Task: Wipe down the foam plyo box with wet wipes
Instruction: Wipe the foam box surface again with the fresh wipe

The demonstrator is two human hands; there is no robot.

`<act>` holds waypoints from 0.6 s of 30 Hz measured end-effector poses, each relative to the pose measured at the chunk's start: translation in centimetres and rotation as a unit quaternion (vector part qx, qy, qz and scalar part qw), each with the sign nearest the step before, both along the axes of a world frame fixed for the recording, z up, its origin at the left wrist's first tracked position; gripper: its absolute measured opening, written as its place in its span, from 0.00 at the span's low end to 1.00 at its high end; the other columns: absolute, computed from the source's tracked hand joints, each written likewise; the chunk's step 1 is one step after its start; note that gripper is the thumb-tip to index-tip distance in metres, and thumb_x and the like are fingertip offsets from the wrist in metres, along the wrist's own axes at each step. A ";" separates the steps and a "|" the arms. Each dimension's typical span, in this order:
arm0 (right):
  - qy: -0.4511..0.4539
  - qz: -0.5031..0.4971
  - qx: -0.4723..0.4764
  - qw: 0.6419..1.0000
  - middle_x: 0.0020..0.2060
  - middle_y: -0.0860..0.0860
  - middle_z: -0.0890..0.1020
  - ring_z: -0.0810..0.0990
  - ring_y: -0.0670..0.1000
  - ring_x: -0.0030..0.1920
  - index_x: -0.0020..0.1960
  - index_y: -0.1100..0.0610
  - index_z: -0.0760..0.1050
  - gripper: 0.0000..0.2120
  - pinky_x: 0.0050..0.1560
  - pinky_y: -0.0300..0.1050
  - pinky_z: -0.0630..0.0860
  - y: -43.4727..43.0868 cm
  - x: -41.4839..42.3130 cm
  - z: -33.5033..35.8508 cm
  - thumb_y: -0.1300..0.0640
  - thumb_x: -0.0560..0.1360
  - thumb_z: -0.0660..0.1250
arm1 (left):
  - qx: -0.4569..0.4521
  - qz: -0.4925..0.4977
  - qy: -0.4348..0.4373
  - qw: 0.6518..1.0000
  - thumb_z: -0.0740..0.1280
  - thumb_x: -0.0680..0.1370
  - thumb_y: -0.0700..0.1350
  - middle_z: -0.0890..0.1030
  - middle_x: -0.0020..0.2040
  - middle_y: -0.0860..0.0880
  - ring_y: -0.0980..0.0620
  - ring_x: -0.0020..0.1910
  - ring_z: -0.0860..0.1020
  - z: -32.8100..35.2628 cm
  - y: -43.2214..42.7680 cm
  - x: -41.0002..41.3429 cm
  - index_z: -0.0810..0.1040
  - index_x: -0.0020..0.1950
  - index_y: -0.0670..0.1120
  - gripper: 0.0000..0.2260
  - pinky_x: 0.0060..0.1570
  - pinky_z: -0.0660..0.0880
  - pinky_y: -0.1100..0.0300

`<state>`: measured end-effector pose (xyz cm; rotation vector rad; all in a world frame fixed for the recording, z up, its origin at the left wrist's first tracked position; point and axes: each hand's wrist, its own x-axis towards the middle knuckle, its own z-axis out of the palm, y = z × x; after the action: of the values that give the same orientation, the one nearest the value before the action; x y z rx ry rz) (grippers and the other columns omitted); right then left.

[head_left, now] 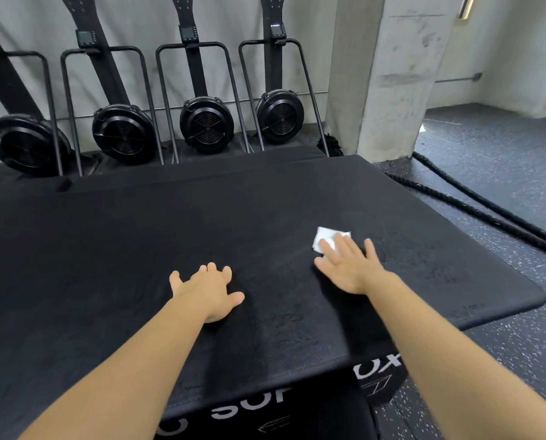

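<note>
The black foam plyo box [176, 236] fills the middle of the view, its wide top facing me and white lettering on its near side. A folded white wet wipe [324, 237] lies on the top toward the right. My right hand [351, 265] presses flat on the wipe with straight, spread fingers covering its near part. My left hand [208, 289] rests flat on the bare box top to the left, fingers spread, holding nothing.
Several black rowing machines [206, 123] stand upright against the white wall behind the box. A concrete pillar [389, 77] rises at the back right. A thick black rope [475, 204] lies on the speckled rubber floor [503, 160] to the right.
</note>
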<state>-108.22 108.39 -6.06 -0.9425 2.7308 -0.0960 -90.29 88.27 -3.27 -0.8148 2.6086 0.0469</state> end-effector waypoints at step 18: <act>-0.028 0.029 0.009 0.999 0.78 0.55 0.35 0.30 0.54 0.77 0.80 0.47 0.40 0.33 0.73 0.57 0.29 -1.2 11.3 -0.4 0.35 0.80 0.42 | -0.044 -0.007 0.049 0.998 0.48 0.82 0.60 0.65 0.72 0.51 0.51 0.71 0.64 -0.7 0.9 0.9 0.57 0.77 0.53 0.25 0.71 0.45 0.37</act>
<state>-96.95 107.15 -6.43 -0.9985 2.6471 -0.0869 -89.40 89.19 -4.00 -0.8439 2.7248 -0.0343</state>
